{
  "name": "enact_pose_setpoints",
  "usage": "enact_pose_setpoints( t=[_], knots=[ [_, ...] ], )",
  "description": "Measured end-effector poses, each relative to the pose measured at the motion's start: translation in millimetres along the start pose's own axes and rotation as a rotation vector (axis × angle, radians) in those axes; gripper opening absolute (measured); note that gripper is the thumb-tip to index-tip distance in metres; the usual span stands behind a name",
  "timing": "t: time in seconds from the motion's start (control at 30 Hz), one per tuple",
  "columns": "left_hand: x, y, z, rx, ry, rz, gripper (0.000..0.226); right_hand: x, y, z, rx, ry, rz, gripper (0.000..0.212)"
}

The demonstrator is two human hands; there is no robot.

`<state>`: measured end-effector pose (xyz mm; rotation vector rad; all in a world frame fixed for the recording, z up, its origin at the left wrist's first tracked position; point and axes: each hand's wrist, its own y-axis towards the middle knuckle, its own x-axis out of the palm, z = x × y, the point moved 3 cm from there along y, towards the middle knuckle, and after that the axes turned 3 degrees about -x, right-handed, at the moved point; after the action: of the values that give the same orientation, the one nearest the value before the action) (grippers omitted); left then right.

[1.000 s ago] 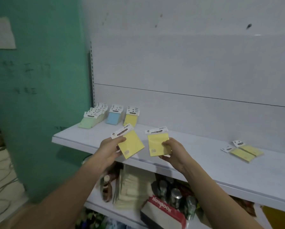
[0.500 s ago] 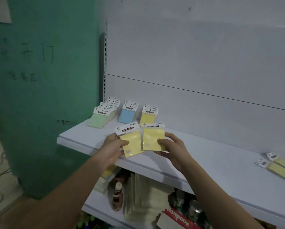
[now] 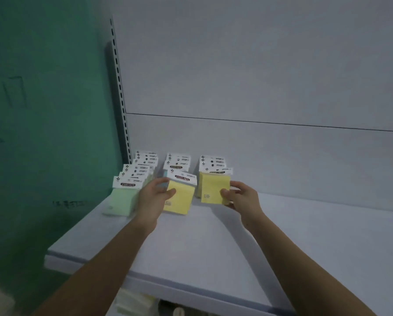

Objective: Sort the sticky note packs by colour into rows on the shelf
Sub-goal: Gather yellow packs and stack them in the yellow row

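Both yellow packs have been carried up to the rows at the shelf's [image 3: 282, 236] back-left corner, 1 [image 3: 179, 197] pinched by the left hand [image 3: 154, 197], 1 [image 3: 213, 188] by the right hand [image 3: 241, 196].

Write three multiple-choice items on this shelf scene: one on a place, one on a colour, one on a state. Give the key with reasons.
1. Where does the green row stand?
A. nearest the teal wall
B. between the other rows
C. at the shelf's front edge

2. What colour is the pack in the right hand?
A. blue
B. pink
C. yellow

3. What is the left hand doing?
A. resting flat and empty
B. holding a yellow pack
C. gripping the shelf edge

Key: 1 A, its packs sit beside the teal wall. 2 C, its face is plainly yellow. 3 B, thumb and fingers pinch the pack.
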<state>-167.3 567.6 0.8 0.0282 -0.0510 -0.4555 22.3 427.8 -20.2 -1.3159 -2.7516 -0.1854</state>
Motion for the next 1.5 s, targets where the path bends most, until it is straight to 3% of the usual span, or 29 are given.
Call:
enact_pose_setpoints(
  t=[0.23,0.43,0.57,0.87,1.0,1.1,1.27,1.5],
  knots=[
    [6,38,-13,0.037,-0.097,-0.051,0.035,22,37,22,-0.006,-0.13,0.086,0.026],
    [6,56,-35,0.008,-0.14,-0.169,0.035,28,38,31,-0.166,-0.471,0.23,0.031],
    [5,66,-41,-0.029,-0.141,-0.21,0.04,30,39,34,-0.22,-0.527,0.297,0.034],
    [10,57,-48,0.096,0.123,-0.149,0.036,30,46,44,-0.206,-0.654,0.23,0.044],
    [33,53,-33,0.096,0.141,-0.215,0.037,15,47,34,-0.182,-0.599,0.234,0.042],
    [51,54,-27,0.09,0.213,-0.233,0.037,-10,49,28,-0.21,-0.78,0.289,0.035],
    [73,61,-39,0.104,0.342,-0.197,0.033,-31,50,44,-0.03,-1.273,0.272,0.038],
    [83,64,-45,0.173,0.449,-0.15,0.032,-29,55,58,0.034,-1.433,0.205,0.047]
  ],
)
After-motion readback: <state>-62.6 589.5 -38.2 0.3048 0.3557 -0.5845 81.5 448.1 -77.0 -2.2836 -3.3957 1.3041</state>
